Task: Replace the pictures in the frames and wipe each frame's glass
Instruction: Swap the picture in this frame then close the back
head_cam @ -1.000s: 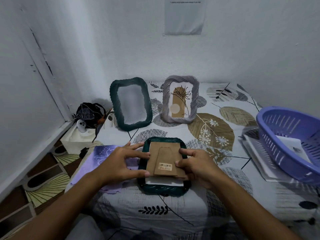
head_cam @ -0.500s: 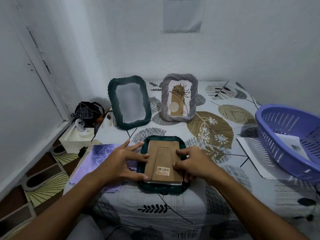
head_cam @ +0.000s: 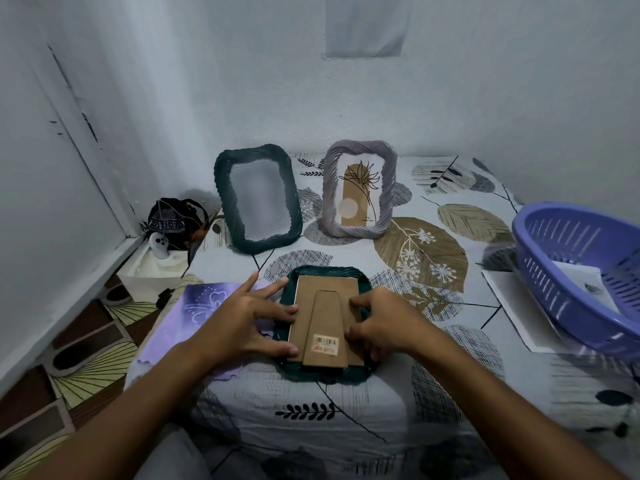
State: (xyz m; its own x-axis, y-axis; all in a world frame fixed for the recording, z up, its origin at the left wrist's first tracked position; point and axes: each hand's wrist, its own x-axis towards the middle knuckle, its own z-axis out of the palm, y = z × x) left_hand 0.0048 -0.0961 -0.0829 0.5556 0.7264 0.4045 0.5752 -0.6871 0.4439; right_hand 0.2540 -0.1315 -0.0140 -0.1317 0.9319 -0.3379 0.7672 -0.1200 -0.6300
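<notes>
A dark green frame (head_cam: 323, 372) lies face down near the front edge of the patterned bedsheet (head_cam: 346, 420), its brown cardboard backing (head_cam: 325, 306) uppermost. The left hand (head_cam: 239, 323) presses spread, nearly straight fingers and thumb against the backing's left edge. The right hand (head_cam: 384, 323) presses curled fingertips on its right edge. Two more frames, green (head_cam: 256, 199) and grey (head_cam: 360, 188), stand upright behind.

A face-down frame (head_cam: 323, 374) is laid near the front edge of the bed (head_cam: 346, 427), with a backing board (head_cam: 325, 320) set on it. Two upright frames (head_cam: 257, 199) (head_cam: 358, 188) are stood behind it, side by side against the wall. A cloth (head_cam: 194, 306) is spread to its left, and a basket (head_cam: 581, 271) is placed on papers (head_cam: 512, 306) at the far right.
</notes>
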